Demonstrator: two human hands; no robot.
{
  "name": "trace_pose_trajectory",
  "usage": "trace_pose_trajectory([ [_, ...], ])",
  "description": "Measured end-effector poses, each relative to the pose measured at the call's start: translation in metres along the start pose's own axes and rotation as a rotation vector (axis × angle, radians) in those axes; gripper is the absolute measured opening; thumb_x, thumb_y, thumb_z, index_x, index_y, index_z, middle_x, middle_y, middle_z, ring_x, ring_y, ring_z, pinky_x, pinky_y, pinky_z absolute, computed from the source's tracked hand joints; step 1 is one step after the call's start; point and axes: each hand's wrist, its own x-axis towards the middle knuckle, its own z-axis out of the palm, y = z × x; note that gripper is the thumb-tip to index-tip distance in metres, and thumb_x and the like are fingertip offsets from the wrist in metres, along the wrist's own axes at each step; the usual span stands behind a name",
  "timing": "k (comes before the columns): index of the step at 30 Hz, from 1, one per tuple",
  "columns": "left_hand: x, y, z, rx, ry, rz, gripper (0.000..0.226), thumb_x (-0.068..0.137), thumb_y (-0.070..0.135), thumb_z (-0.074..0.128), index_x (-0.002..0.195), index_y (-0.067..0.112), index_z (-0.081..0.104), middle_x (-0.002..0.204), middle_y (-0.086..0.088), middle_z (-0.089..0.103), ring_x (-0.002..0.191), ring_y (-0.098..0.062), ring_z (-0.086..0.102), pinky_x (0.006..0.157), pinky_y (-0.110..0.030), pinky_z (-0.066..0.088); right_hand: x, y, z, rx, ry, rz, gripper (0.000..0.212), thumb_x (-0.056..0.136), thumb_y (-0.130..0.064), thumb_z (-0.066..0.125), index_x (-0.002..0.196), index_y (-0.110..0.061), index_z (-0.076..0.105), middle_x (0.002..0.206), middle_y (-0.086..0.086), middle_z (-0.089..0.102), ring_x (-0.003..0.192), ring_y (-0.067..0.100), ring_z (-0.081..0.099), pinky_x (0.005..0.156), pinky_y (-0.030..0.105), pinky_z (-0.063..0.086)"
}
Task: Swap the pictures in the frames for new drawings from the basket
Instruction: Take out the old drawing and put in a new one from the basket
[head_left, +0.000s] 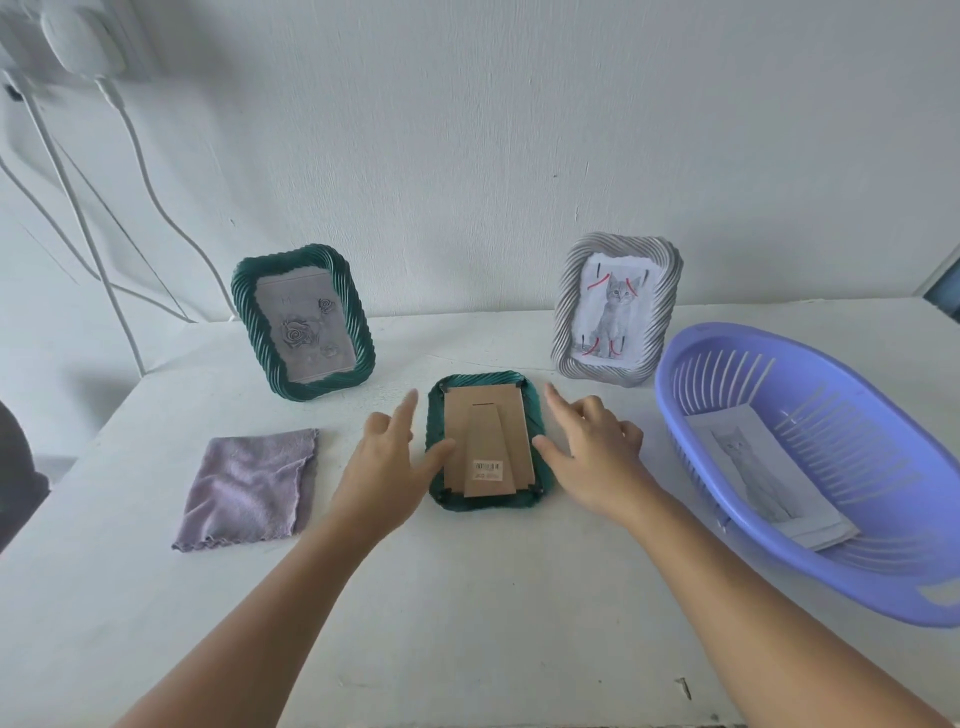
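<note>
A green frame (537, 415) lies face down in the middle of the table, its brown cardboard back (488, 415) and folded stand facing up. My left hand (389, 457) is at its left edge, thumb touching the frame, fingers spread. My right hand (592, 447) is at its right edge, thumb against the rim, fingers relaxed. Another green frame (304, 322) with a rose picture stands at the back left. A silver frame (618, 306) with a cat drawing stands at the back right. The purple basket (810, 566) on the right holds cat drawings (763, 467).
A folded lilac cloth (249, 488) lies left of the face-down frame. White cables (130, 171) hang down the wall at the far left. The white table (467, 623) meets the wall just behind the standing frames.
</note>
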Motion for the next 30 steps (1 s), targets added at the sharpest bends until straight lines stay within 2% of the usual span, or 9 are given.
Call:
trace_pose_trajectory([
  [3,0.009,-0.001,0.003,0.107,-0.048,-0.08,0.078,0.098,0.064,0.042,0.16,0.026,0.013,0.131,-0.009,0.041,0.124,-0.031,0.042,0.104,-0.042,0.038,0.005,-0.003,0.002,-0.126,-0.049,0.043,0.064,0.103,-0.053,0.035,0.16,-0.03,0.014,0.125,-0.001,0.039,0.122,0.022,0.042,0.105,0.044,0.023],
  [7,0.014,0.006,0.006,0.218,-0.113,-0.068,0.054,0.1,0.061,0.036,0.143,0.028,0.037,0.118,-0.006,0.034,0.119,-0.033,0.039,0.102,-0.042,0.034,0.01,-0.01,0.007,-0.192,-0.087,0.05,0.058,0.104,-0.047,0.031,0.158,-0.027,0.022,0.13,0.002,0.038,0.125,0.025,0.038,0.105,0.046,0.024],
  [12,0.016,0.003,0.009,0.108,-0.083,-0.081,0.054,0.1,0.056,0.041,0.15,0.038,0.034,0.116,-0.001,0.037,0.118,-0.029,0.041,0.105,-0.042,0.035,0.011,-0.015,0.005,-0.101,-0.065,0.028,0.056,0.105,-0.039,0.033,0.159,-0.028,0.019,0.13,0.001,0.042,0.124,0.025,0.038,0.105,0.045,0.025],
  [15,0.014,0.002,0.007,-0.156,-0.057,-0.028,0.065,0.102,0.046,0.048,0.159,0.039,0.018,0.108,0.002,0.056,0.097,-0.016,0.057,0.085,-0.034,0.047,0.01,-0.02,0.001,0.062,0.006,-0.036,0.062,0.107,-0.031,0.036,0.162,-0.03,0.007,0.094,-0.006,0.05,0.095,0.02,0.049,0.096,0.041,0.035],
  [17,0.013,0.006,0.002,-0.289,-0.055,-0.025,0.074,0.103,0.038,0.051,0.16,0.044,0.004,0.092,0.005,0.062,0.078,-0.01,0.059,0.069,-0.027,0.045,0.008,-0.025,-0.003,0.265,-0.033,-0.055,0.07,0.107,-0.025,0.039,0.159,-0.04,-0.006,0.069,-0.006,0.044,0.068,0.014,0.046,0.078,0.032,0.041],
  [21,0.015,0.008,-0.009,-0.319,-0.007,0.031,0.086,0.102,0.032,0.056,0.157,0.05,-0.008,0.075,0.011,0.057,0.06,-0.005,0.049,0.064,-0.02,0.042,0.009,-0.028,-0.003,0.52,-0.065,-0.067,0.079,0.107,-0.022,0.041,0.152,-0.058,-0.013,0.068,0.002,0.033,0.051,0.008,0.032,0.053,0.023,0.032],
  [24,0.018,0.006,-0.015,-0.322,-0.024,0.04,0.086,0.102,0.033,0.056,0.155,0.054,-0.008,0.089,0.003,0.064,0.061,-0.012,0.048,0.068,-0.029,0.045,0.012,-0.028,0.0,0.538,-0.053,-0.096,0.078,0.107,-0.021,0.04,0.151,-0.059,-0.011,0.071,0.004,0.036,0.05,0.008,0.032,0.052,0.02,0.032],
  [27,0.02,0.007,-0.017,-0.317,-0.038,0.024,0.087,0.101,0.035,0.056,0.154,0.055,-0.01,0.096,0.003,0.062,0.065,-0.011,0.055,0.07,-0.027,0.048,0.012,-0.034,-0.001,0.606,0.009,-0.127,0.075,0.106,-0.017,0.04,0.154,-0.056,-0.002,0.067,-0.003,0.032,0.05,0.008,0.031,0.054,0.018,0.034],
  [30,0.025,0.015,-0.02,-0.228,0.073,0.039,0.086,0.099,0.046,0.056,0.159,0.045,-0.006,0.12,0.004,0.05,0.096,-0.015,0.058,0.092,-0.032,0.049,0.015,-0.043,-0.001,0.672,0.148,-0.164,0.068,0.106,-0.012,0.041,0.158,-0.047,0.014,0.067,-0.016,0.038,0.056,0.006,0.038,0.059,0.012,0.037],
])
